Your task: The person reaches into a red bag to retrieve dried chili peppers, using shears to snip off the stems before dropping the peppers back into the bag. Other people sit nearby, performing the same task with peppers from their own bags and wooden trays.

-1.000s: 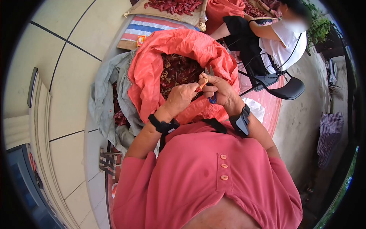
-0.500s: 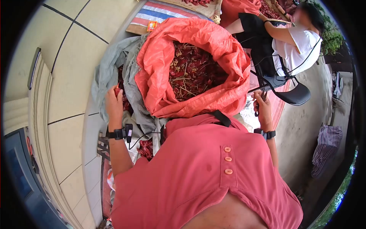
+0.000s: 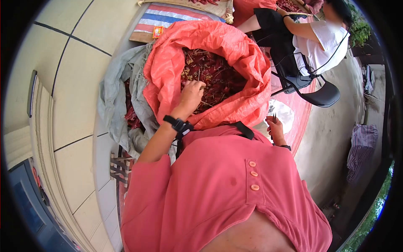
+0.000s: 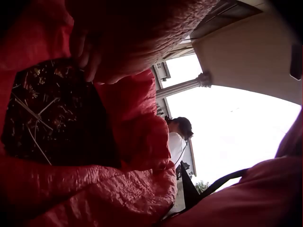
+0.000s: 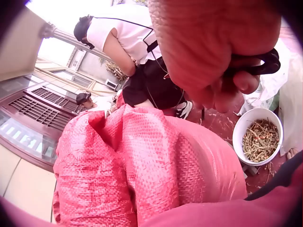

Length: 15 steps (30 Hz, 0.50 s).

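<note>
A red woven sack (image 3: 159,63) stands in front of me with its top rolled back, full of dried red chillies (image 3: 214,69) and loose stalks. My left hand (image 3: 191,98) reaches over its near left rim, fingers bent down at the chillies. Whether it pinches one I cannot tell; the fingertips are partly hidden. To the sack's right, my right hand (image 3: 277,131) holds small scissors (image 3: 274,118), blades pointing away from me. In the right wrist view, a dark scissor handle (image 5: 270,62) loops beside the curled fingers.
A grey sack (image 3: 115,90) with red chillies inside leans against the red sack's left side. On the right, a white bucket (image 5: 240,149) holds cut stalks. Ahead on the right, a person in a white shirt (image 3: 321,40) sits on a black chair (image 3: 319,101).
My left hand went from over the red sack, beside the right, to the grey sack with a red chilli, then back to the red sack. My right hand moved right, keeping the scissors.
</note>
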{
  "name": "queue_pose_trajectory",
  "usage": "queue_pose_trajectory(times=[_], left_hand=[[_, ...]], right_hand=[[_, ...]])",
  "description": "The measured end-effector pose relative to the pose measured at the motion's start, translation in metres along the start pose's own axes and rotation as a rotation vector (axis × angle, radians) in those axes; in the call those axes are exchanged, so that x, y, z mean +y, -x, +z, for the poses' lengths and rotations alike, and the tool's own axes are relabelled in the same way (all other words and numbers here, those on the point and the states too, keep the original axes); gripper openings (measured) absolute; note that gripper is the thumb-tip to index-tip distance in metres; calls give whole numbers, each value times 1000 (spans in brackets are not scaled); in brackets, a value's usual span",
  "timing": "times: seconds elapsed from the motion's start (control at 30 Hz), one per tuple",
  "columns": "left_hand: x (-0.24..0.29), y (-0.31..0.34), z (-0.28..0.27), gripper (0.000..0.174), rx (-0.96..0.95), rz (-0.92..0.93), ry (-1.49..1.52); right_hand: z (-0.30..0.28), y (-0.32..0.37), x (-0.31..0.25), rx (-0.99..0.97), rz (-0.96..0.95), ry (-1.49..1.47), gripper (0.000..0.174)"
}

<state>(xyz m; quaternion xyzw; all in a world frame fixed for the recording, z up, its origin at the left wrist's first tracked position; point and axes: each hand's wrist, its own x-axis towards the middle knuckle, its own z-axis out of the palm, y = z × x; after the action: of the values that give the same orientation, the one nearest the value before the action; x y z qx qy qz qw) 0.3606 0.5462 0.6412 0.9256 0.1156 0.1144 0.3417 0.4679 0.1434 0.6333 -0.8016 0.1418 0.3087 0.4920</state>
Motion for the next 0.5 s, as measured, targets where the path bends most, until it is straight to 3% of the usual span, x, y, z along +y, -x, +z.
queue_pose_trajectory(times=[0.13, 0.23, 0.27, 0.37, 0.4, 0.5], left_hand=[[-12, -29, 82, 32, -215, -114, -83], [-15, -33, 101, 31, -234, -206, -224], [-17, -34, 103, 23, -259, -233, -205], [-8, -30, 77, 16, -234, -248, -49], [-18, -27, 79, 12, -135, -242, 53], [-12, -27, 45, 14, -155, -518, 557]], right_hand=[[0, 18, -6, -33, 3, -3, 22], [-2, 32, -14, -39, -3, 31, 23], [-4, 36, -17, -30, -11, 46, 23], [-13, 47, -23, 22, -69, 38, 22], [-16, 48, -27, 37, -96, 21, 21], [-22, 46, -48, 34, -206, -37, 19]])
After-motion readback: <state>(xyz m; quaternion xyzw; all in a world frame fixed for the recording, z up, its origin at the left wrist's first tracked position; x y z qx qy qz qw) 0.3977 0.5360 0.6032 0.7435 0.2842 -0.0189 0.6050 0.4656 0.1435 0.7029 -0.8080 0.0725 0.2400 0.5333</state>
